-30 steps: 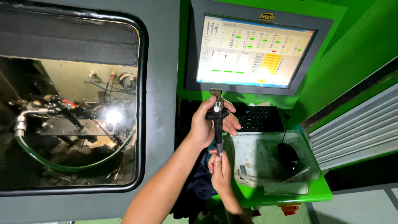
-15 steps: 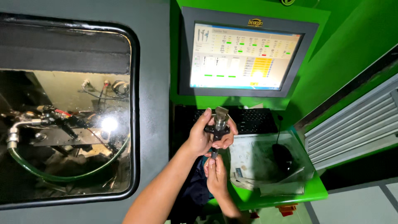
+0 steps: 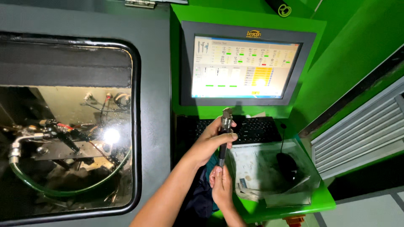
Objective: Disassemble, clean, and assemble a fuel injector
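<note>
Metal rod [image 3: 223,141] stands upright before the keyboard [image 3: 248,130], left hand [image 3: 210,143] fingers clamped around its top, right hand [image 3: 221,187] fingers pinching its lower tip.

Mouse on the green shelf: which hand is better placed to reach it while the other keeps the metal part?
Right, probably. The right hand only pinches the lower tip of the metal part and is nearer the mouse; the left hand wraps its middle and could hold it alone.
</note>
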